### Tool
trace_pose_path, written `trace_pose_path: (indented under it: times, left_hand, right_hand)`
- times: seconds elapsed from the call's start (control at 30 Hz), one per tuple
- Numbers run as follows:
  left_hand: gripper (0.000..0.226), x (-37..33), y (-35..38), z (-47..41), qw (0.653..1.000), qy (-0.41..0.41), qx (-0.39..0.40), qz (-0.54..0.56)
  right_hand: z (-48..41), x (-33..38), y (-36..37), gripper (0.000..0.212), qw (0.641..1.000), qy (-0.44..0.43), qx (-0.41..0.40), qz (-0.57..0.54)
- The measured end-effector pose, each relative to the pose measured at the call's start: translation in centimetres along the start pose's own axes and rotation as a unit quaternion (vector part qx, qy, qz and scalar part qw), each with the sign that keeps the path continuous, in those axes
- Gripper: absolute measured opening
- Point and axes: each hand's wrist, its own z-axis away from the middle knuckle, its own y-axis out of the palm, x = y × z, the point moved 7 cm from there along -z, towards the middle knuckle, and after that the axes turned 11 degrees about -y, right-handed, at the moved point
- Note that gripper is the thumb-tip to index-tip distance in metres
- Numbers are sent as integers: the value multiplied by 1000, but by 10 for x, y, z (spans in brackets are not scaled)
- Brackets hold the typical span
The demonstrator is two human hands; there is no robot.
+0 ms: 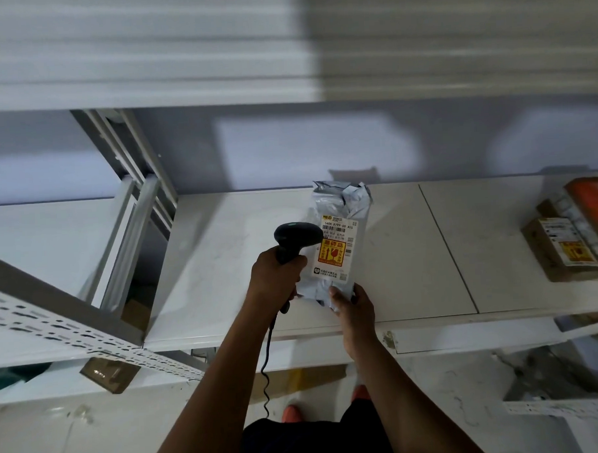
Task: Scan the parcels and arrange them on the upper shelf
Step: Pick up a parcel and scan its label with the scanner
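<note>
A grey plastic mailer parcel (341, 207) with a white label and a yellow fragile sticker is held over the white shelf (412, 255). My right hand (354, 304) grips its near end. My left hand (275, 275) is closed around the handle of a black barcode scanner (296, 236), whose head sits just left of the label's barcode. The scanner's coiled cable (266, 364) hangs down between my arms.
Brown cardboard boxes (562, 245) lie at the shelf's right end, one with an orange top (594, 193). A perforated metal shelf post (72, 332) crosses the lower left. Another shelf board runs overhead. Cardboard (108, 373) lies on the lower level.
</note>
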Motion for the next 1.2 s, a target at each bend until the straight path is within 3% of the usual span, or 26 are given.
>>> trace_pose_path:
  times: [0.13, 0.33, 0.47, 0.57, 0.67, 0.8, 1.07, 1.2]
  left_hand:
    - [16, 8, -3, -11, 999, -7, -36, -34]
    - [34, 44, -3, -32, 991, -71, -22, -109]
    - [54, 69, -13, -35, 993, -60, -98, -40]
    - [50, 79, -19, -33, 987, -65, -150, 0]
    - [45, 83, -26, -35, 984, -65, -168, 8]
    - [61, 81, -34, -35, 982, -30, -188, 10]
    - [55, 78, -34, -39, 982, 16, -187, 10]
    - [69, 76, -26, -47, 987, 32, -151, -48]
  right_hand:
    - [1, 1, 0, 26, 1000, -3, 4, 8]
    - [2, -1, 0, 27, 1000, 7, 11, -20]
    - [2, 0, 0, 35, 999, 16, 6, -31]
    - [2, -1, 1, 36, 999, 22, -7, -36]
    - [2, -3, 2, 35, 999, 21, -12, -36]
    - [2, -5, 1, 32, 999, 21, -9, -36]
    - [-1, -1, 1, 27, 998, 22, -17, -51]
    - [-4, -3, -2, 22, 999, 39, -25, -23]
